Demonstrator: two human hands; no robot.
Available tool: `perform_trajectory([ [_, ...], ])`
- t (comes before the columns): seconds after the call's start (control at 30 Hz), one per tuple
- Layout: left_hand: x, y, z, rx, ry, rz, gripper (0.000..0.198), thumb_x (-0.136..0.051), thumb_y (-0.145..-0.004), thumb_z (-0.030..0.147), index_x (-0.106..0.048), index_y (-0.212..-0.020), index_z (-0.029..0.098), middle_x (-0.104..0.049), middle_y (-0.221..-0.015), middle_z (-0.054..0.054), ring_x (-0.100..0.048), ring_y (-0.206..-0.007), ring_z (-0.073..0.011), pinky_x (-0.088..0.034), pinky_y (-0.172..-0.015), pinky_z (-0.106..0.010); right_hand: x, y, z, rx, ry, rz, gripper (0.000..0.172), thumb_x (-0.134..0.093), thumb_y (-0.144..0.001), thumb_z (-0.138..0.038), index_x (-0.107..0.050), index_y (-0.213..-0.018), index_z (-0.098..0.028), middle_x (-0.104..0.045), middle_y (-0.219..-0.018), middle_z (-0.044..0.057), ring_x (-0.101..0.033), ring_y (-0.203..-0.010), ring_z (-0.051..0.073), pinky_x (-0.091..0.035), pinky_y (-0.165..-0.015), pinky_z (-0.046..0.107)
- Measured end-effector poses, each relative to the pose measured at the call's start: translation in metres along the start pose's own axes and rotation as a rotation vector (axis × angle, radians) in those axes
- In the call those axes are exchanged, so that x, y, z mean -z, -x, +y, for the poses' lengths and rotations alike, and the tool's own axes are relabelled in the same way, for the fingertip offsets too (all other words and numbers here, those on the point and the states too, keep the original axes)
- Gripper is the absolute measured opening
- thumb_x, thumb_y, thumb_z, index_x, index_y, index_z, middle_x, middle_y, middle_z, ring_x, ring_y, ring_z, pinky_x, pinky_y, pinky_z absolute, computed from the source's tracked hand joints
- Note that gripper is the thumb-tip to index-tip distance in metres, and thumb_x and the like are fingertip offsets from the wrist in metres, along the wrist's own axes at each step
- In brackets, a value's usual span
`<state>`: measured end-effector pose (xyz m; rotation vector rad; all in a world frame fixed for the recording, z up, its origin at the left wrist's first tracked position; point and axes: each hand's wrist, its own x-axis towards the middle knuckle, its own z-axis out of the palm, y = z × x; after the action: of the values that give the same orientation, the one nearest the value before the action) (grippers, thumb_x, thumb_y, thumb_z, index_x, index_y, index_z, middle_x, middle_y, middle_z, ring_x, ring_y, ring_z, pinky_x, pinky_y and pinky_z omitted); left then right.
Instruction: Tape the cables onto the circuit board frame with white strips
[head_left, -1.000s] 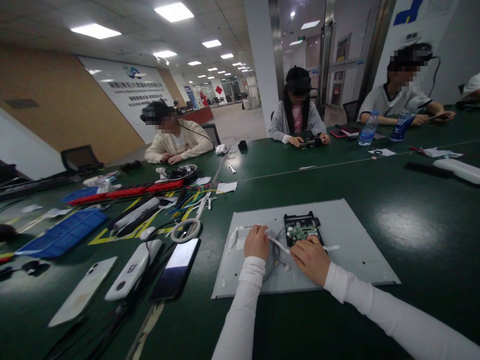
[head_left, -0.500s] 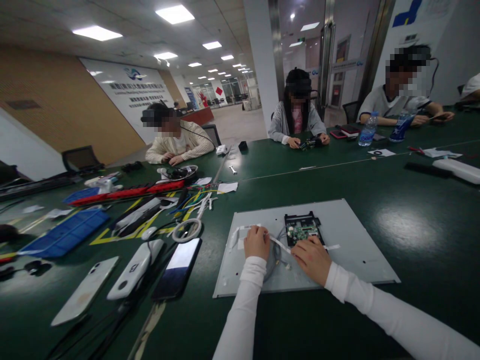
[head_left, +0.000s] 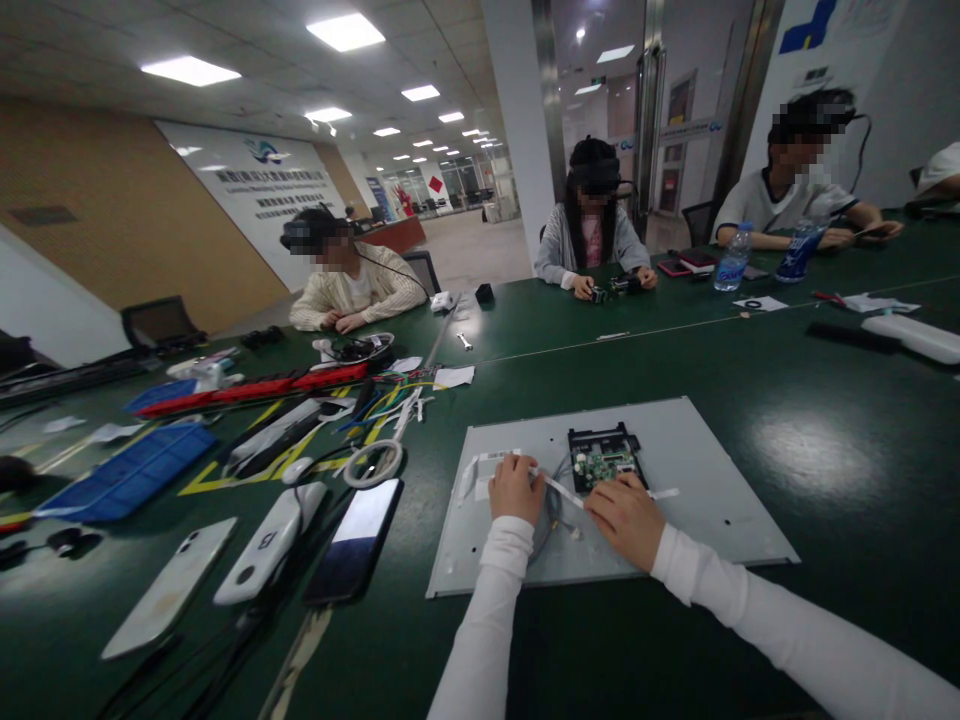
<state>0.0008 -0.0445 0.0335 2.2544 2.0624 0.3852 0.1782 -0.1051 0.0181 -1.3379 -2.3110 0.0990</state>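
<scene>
A strip of white tape (head_left: 561, 489) is stretched between my two hands, just above a grey metal panel (head_left: 709, 465). Its left end is pinched in my left hand (head_left: 516, 490). My right hand (head_left: 626, 518) has closed fingers at the other end, partly hiding a green circuit board (head_left: 606, 460) in a black frame (head_left: 598, 434). Below the strip, a coil of grey cable (head_left: 541, 540) with a small white connector (head_left: 575, 533) lies on the panel. A short piece of tape (head_left: 664, 493) sticks to the panel right of the board.
Left of the panel lie a phone (head_left: 354, 545), a white power bank (head_left: 271, 548), another phone (head_left: 171, 588), a tape roll (head_left: 373, 464) and a blue tray (head_left: 131, 470). A small wrench (head_left: 465, 341) lies farther back. Several people sit across the green table (head_left: 570, 370).
My hands hold nearly the same place, with the strip still between them. The view has shifted slightly. Across the table, one person's hands have moved the dark parts they hold.
</scene>
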Motion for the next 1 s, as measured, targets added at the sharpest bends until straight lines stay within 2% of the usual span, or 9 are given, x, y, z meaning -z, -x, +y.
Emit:
perform_trajectory([
  [0.4,-0.004,0.003,0.001,-0.051,0.005,0.032,0.021,-0.052,-0.073,0.03,-0.053,-0.092,0.022,-0.05,-0.096,-0.005,-0.043,-0.094,-0.0199,-0.034,-0.074,-0.03,0.0,0.0,0.0,-0.013,-0.03,-0.006,0.018,-0.04,-0.083,-0.019,-0.057,-0.081,-0.019,-0.055,-0.079,0.002,-0.045,-0.082,0.013,-0.021,-0.078,0.03],
  [1.0,0.005,0.008,0.011,-0.041,-0.016,-0.047,0.03,-0.054,-0.071,0.037,-0.052,-0.098,0.023,-0.048,-0.102,-0.005,-0.04,-0.101,-0.0221,-0.032,-0.078,-0.032,0.0,0.001,0.001,0.0,-0.009,0.009,0.017,-0.041,-0.082,-0.018,-0.057,-0.081,-0.019,-0.054,-0.079,0.001,-0.045,-0.081,0.012,-0.021,-0.078,0.029],
])
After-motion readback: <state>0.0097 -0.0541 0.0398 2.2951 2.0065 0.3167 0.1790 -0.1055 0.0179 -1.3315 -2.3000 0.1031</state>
